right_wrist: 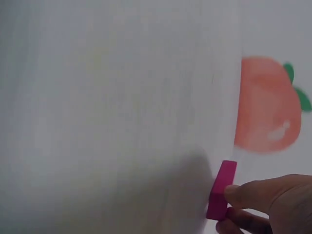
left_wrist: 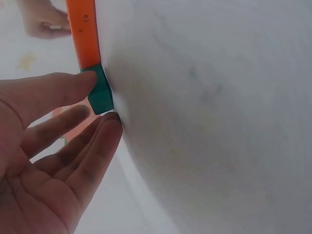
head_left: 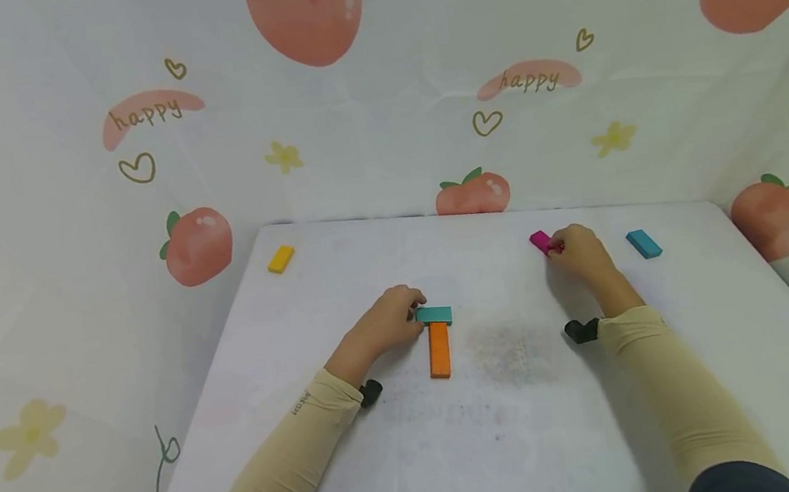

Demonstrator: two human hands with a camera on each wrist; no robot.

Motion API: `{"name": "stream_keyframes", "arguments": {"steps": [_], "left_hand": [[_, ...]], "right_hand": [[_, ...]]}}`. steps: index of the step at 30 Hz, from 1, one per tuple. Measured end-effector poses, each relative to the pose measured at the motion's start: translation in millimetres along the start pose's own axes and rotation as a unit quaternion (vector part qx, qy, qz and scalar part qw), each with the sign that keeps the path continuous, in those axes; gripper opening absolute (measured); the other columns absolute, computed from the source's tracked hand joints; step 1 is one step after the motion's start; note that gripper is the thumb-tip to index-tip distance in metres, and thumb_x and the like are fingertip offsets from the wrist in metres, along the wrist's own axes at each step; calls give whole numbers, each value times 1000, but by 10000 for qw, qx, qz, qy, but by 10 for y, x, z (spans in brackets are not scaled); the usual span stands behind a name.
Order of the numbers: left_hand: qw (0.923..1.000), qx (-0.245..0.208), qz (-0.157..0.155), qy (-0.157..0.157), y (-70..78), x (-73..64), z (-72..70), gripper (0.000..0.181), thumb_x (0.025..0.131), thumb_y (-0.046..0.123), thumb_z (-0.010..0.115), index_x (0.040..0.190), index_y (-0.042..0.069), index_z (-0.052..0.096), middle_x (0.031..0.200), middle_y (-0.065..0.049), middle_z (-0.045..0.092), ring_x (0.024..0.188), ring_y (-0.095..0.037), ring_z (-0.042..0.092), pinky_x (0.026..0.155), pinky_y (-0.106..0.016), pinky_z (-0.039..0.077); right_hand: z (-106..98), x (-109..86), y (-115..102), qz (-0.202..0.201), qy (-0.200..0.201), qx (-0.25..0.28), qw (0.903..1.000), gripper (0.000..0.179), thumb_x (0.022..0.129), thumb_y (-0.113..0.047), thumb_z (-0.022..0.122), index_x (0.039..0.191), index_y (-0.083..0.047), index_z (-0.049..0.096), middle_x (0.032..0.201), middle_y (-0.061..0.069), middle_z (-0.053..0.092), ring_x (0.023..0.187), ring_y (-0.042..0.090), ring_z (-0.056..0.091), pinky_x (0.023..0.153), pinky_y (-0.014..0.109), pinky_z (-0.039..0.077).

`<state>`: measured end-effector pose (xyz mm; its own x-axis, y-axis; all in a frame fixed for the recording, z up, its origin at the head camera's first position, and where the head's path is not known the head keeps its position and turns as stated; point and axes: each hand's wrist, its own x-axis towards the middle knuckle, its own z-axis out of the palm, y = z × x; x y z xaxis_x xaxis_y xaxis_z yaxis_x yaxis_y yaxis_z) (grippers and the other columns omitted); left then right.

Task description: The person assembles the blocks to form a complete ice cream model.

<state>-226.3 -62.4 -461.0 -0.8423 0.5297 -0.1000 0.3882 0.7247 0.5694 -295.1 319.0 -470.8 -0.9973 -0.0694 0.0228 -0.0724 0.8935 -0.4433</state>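
Note:
A teal block (head_left: 438, 315) lies crosswise at the far end of an orange block (head_left: 439, 351), the two together making a T. My left hand (head_left: 386, 320) is at the teal block's left end. In the left wrist view its thumb lies against the teal block (left_wrist: 101, 95), the other fingers bent close to the opposite side. Farther back on the right, my right hand (head_left: 581, 253) pinches a magenta block (head_left: 540, 241). The right wrist view shows the thumb on one face of that magenta block (right_wrist: 222, 192), with fingers behind it, partly hidden.
A yellow block (head_left: 281, 259) lies at the table's back left corner. Right of my right hand is a blue block (head_left: 643, 244). The white table (head_left: 425, 460) ends at a fabric backdrop (head_left: 378, 130) printed with peaches. Dark smudges mark the table right of the orange block.

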Motion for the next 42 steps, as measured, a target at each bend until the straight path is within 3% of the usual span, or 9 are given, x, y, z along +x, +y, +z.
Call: {"name": "stream_keyframes", "arguments": {"steps": [7,12,20,27,34,42], "left_hand": [[9999,-6,65,134,-36,7,9,48,96,8,74,142,1,62,116,-11,63,93,-19,58,83,-33,53],[9999,-39,2,139,-37,13,-2,53,96,10,75,146,2,60,123,-13,63,94,-18,59,85,-32,55],[9998,81,29,165,-43,29,-6,58,96,13,77,149,3,57,131,-14,62,92,-16,61,87,-31,56],[9997,136,92,182,-51,31,-8,57,95,13,78,147,3,58,128,-13,62,91,-17,61,85,-30,56],[9995,128,226,191,-57,40,-3,51,95,11,76,142,1,61,126,-12,65,91,-18,61,85,-32,56],[9992,177,311,191,-40,47,-7,42,95,9,76,134,-2,66,126,-13,66,91,-19,60,85,-33,55]], "right_hand": [[278,29,-516,-812,-165,92,9965,17,97,-1,69,108,11,76,107,27,68,98,37,63,91,53,55],[441,9,-845,-1430,-442,154,9886,13,97,1,70,105,8,78,106,22,70,100,36,68,95,52,58],[595,-94,-1211,-1839,-1113,332,9761,17,100,-4,71,114,0,80,115,15,71,110,32,67,104,47,58],[632,-177,-1365,-2272,-1353,450,9634,15,101,-2,69,109,-3,81,111,11,71,106,28,66,103,45,58],[653,-248,-1422,-2429,-1528,586,9561,18,100,2,68,112,-1,80,114,12,71,109,28,67,104,44,58],[647,-302,-1467,-2719,-1416,568,9502,17,99,4,67,108,0,80,111,13,71,107,28,68,102,44,59]]}}
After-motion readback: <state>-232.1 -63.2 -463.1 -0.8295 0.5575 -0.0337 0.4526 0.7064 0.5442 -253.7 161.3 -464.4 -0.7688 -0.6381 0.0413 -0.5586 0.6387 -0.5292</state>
